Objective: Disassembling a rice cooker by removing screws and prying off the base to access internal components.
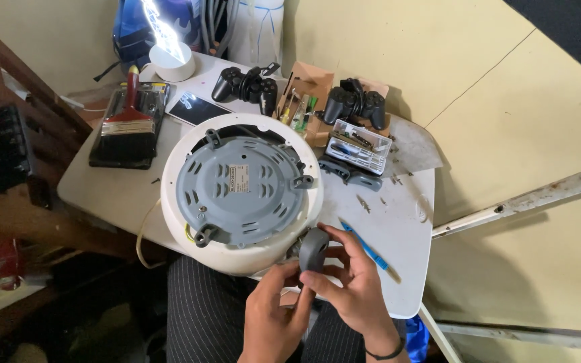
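Both hands pinch one small grey plastic part (313,250) at the white round appliance's (169,195) near rim: left hand (274,316) below, right hand (347,286) around it, hiding its lower end. Beyond lie two black game controllers (245,84), one paintbrush (129,114) and one blue screwdriver (364,245).

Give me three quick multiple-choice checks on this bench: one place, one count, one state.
1. The paintbrush lies where from the round white appliance?
A. left
B. right
C. on top

2. How many black game controllers are there?
A. one
B. two
C. four

3. The small grey part is
A. lying alone on the table
B. held in both hands
C. inside the parts box

A: brush lies at the table's left end.
B: two controllers sit at the far edge.
B: left hand and right hand both grip it.
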